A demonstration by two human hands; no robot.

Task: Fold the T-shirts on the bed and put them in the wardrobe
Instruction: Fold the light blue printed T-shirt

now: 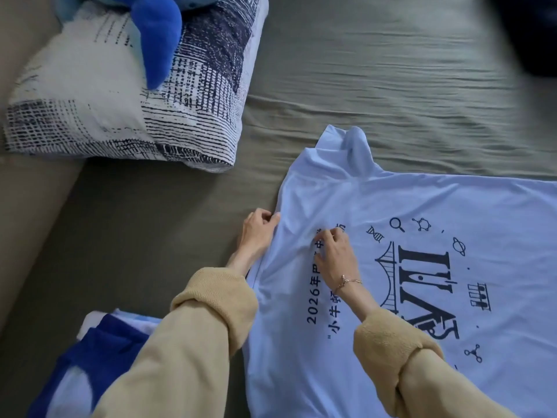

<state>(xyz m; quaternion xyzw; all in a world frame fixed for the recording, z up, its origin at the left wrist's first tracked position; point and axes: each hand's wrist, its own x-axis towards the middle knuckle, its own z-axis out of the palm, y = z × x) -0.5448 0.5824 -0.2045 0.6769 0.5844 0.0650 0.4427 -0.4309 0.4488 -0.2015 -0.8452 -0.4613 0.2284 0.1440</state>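
Left hand (257, 227) pinches the T-shirt (422, 236) edge, right hand (334, 251) pinches cloth at the print; uneven pulling on the bed (391, 86) could skew the fold.

One white T-shirt (407, 236) spread flat on one bed (391, 86), printed in black with two lines of text, one large logo, one magnifier icon, one helix icon, one ringed-planet icon. Two hands, left hand (256, 230) and right hand (334, 251), out of two tan sleeves (211, 312), with one thin bracelet (346, 281) on the right wrist. One patterned pillow (120, 95), one blue plush toy (156, 34) on top of it, and one blue-and-white cloth item (90, 351) at the lower left, kind unclear.
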